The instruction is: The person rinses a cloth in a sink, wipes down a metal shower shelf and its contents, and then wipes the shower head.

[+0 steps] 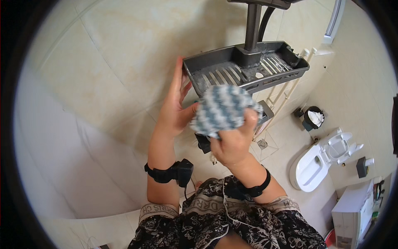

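Note:
A dark grey shower shelf [217,73] with slotted drains is fixed around an upright shower column [252,28] by the tiled wall. Pale residue marks its floor. My left hand [178,104] lies along the shelf's left end, fingers pointing up and thumb apart. Whether it grips the shelf cannot be told. Bunched in my right hand [233,141] is a fluffy blue-and-white striped cloth [222,109], slightly blurred. The cloth is in front of the shelf's near left corner and hides part of the fittings below.
Pale poles [287,93] lean behind the shelf's right end. On the floor at right are a white squat toilet [311,172], a lined waste bin [314,117] and a floor drain [262,143]. A white cabinet [348,202] stands at lower right.

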`<state>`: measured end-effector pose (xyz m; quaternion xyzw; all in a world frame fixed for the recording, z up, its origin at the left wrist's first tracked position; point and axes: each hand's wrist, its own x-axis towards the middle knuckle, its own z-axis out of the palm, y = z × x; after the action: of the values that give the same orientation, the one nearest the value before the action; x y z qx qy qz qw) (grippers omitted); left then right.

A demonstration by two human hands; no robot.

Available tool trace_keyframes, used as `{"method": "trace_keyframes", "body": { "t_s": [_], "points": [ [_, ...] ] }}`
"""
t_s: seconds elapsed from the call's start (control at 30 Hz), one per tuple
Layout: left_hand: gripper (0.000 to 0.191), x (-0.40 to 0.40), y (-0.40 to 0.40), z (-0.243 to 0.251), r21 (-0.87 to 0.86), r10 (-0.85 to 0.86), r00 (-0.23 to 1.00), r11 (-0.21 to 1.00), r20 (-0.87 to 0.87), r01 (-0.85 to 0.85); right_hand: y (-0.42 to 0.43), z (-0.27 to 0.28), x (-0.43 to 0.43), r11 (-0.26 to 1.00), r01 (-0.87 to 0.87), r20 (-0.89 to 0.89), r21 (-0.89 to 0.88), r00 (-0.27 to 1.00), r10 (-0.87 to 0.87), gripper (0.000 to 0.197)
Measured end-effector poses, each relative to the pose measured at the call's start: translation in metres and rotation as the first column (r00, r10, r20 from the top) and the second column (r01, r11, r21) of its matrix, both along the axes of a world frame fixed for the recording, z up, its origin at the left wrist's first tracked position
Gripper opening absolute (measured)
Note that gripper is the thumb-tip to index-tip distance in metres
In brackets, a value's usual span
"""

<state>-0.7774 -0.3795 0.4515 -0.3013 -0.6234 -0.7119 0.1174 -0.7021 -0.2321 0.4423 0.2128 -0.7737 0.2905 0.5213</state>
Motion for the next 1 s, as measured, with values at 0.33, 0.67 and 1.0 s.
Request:
{"method": "trace_keyframes", "body": {
  "t_s": [0.33, 0.67, 1.0],
  "points": [
    [0.121, -0.020, 0.009, 0.015, -0.023, -0.043, 0.997, 0.999, -0.059, 0.042, 0.048, -0.009, -0.021, 0.953, 0.157, 0.077, -0.260, 0.987, -0.142, 0.037],
    [0.130, -0.028, 0.040, 0.023, 0.096, -0.042, 0.998, 0.994, -0.041, 0.046, 0.066, -0.007, -0.038, 0.984, 0.170, -0.070, 0.052, 0.984, -0.167, 0.032],
    [0.123, -0.039, 0.040, 0.007, 0.009, 0.020, 0.999, 1.000, -0.035, -0.019, 0.052, -0.009, -0.032, 0.981, 0.105, -0.102, 0.162, 0.991, -0.089, 0.032]
  ]
}}
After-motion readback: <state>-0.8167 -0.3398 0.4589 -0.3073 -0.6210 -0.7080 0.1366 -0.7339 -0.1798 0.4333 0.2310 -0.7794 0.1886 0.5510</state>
